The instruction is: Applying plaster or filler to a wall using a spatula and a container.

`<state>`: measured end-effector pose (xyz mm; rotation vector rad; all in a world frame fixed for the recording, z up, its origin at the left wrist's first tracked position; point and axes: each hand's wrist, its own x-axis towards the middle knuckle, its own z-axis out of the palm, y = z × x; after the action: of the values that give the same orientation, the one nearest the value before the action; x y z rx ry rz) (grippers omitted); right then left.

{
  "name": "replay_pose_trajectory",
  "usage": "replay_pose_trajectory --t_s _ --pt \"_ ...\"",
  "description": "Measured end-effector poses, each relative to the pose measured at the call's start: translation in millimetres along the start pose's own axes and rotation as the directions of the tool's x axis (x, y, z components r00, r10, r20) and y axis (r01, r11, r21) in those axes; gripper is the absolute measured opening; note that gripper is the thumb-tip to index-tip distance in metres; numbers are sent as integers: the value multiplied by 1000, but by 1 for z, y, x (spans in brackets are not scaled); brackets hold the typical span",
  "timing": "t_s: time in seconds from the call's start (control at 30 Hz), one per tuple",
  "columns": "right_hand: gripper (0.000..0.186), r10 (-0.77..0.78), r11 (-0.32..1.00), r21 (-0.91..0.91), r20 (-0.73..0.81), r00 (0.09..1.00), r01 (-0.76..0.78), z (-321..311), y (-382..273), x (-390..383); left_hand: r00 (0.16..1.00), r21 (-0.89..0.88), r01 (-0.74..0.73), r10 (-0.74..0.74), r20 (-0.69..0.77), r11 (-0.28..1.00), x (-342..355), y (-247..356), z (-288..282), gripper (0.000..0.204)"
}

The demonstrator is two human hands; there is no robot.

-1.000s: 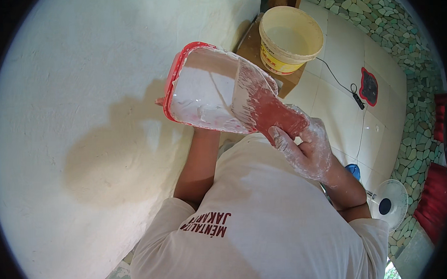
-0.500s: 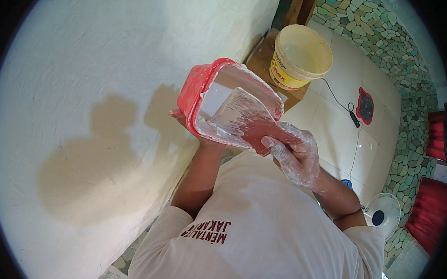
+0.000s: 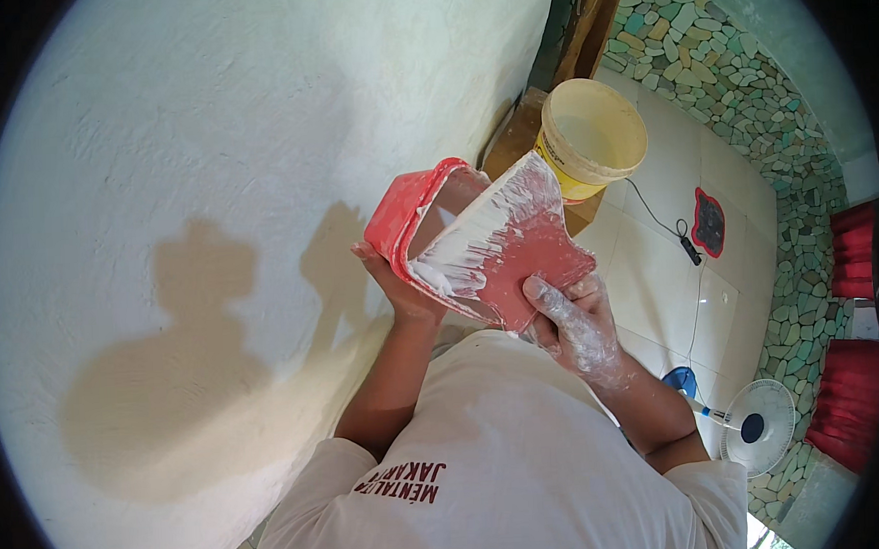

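Note:
My left hand [image 3: 396, 291] grips a red plastic container [image 3: 393, 213] from the left and below, holding it tilted, with white paste smeared along its rim and inside. In my dusty right hand [image 3: 584, 332] is a wide, flat red scraper [image 3: 527, 261], its upper left part thickly coated with white paste. The scraper lies across the container's opening, touching its rim and hiding much of the inside.
A rough white wall [image 3: 159, 130] rises on my left. A yellow-labelled bucket [image 3: 595, 130] stands on a wooden board [image 3: 516, 124]. On the tiled floor [image 3: 645, 265] lie a cord with a power strip [image 3: 690, 249] and a dark red-edged pad [image 3: 709, 221]. A fan [image 3: 755, 428] is at lower right.
The container has moved lower and tipped further to the right, hiding more of its inside. The scraper has turned and risen along the rim, showing more white paste on its upper part.

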<state>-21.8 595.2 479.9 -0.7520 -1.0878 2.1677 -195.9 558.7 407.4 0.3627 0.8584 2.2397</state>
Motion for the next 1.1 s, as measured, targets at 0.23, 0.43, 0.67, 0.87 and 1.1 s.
replay_pose_trajectory --t_s 0.23,0.43,0.67,0.87,1.1 --pt "21 34 989 138 111 993 -50 10 20 2 996 -170 82 -85 -10 982 8 5 -35 84" --pt "18 -140 977 -177 -108 984 119 24 32 0 996 -200 78 -67 63 977 26 6 -65 85" --pt "13 -215 862 -450 93 972 234 42 30 0 998 -199 53 -44 48 978 29 12 -68 85" --pt "20 -438 544 -599 394 808 588 52 45 21 998 -198 53 -45 43 979 27 13 -77 85" --pt "20 -232 781 -508 302 925 362 61 47 26 998 -181 58 -52 35 982 23 18 -82 85"
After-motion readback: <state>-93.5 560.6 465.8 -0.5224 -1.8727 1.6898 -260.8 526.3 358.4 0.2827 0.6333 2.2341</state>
